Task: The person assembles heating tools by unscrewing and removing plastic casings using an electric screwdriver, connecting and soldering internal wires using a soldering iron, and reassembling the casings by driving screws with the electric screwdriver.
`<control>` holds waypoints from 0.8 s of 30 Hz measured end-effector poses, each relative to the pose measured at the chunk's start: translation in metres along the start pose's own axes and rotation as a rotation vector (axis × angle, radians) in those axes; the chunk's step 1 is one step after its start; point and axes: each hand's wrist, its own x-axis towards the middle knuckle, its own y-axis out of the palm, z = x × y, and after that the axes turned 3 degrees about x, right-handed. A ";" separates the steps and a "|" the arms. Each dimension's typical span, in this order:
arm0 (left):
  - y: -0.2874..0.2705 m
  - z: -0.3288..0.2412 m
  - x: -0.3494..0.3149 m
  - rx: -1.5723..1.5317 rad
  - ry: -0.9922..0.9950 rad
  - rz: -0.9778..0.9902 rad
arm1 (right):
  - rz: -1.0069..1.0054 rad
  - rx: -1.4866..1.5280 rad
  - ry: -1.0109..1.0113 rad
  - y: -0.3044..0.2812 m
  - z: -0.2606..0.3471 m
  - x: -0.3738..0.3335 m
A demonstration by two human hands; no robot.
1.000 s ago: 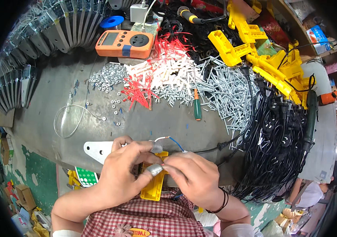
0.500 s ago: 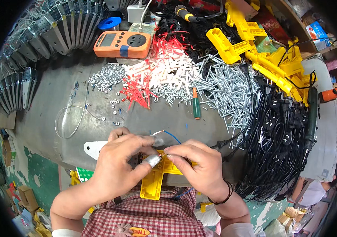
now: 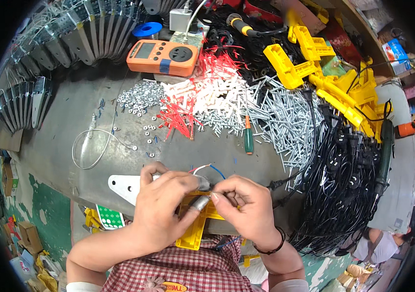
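In front of me my left hand (image 3: 168, 202) is closed, its silver-covered thumb and a silver-covered finger brought together over a yellow plastic housing (image 3: 191, 237). My right hand (image 3: 247, 204) pinches a thin wire end, tiny and partly hidden, right beside the left fingertips. Beyond the fingers a blue wire (image 3: 217, 171) and a white wire (image 3: 198, 169) arch up, with a bit of red next to them. Whatever sits between the left fingertips is hidden. A white metal plate with holes (image 3: 123, 189) sticks out left of my left hand.
Across the bench lie loose screws (image 3: 290, 124), nuts (image 3: 141, 96), red and white sleeves (image 3: 217, 90) and a green-handled screwdriver (image 3: 249, 138). An orange meter (image 3: 163, 57) stands behind. Black power cords (image 3: 336, 194) and yellow housings (image 3: 285, 65) crowd the right; metal plates (image 3: 76, 44) line the far left.
The bench has shifted slightly right in view. Both hands stay close together over the yellow housing, fingertips nearer each other; my left hand now covers more of the housing.
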 end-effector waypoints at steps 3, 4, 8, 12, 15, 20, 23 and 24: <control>0.007 0.006 -0.011 -0.068 -0.013 -0.037 | 0.002 0.168 0.105 0.002 -0.004 -0.001; 0.008 0.006 -0.014 -0.107 -0.045 -0.063 | 0.003 0.185 0.128 0.003 -0.003 -0.001; 0.008 0.003 -0.013 -0.139 -0.076 -0.097 | 0.026 0.206 0.153 0.005 -0.005 -0.003; 0.002 0.004 0.003 0.104 0.109 -0.044 | -0.040 -0.211 -0.041 0.003 0.001 -0.010; -0.002 0.005 0.009 0.135 0.189 0.059 | -0.021 -0.556 -0.230 -0.001 0.016 -0.008; -0.010 0.006 0.018 -0.203 -0.030 0.231 | 0.127 -0.583 -0.277 -0.015 0.019 0.006; -0.009 0.010 0.016 -0.304 -0.178 0.285 | 0.116 -0.495 -0.276 -0.016 0.014 0.006; -0.008 0.011 0.015 -0.346 -0.251 0.320 | 0.135 -0.439 -0.254 -0.016 0.012 0.007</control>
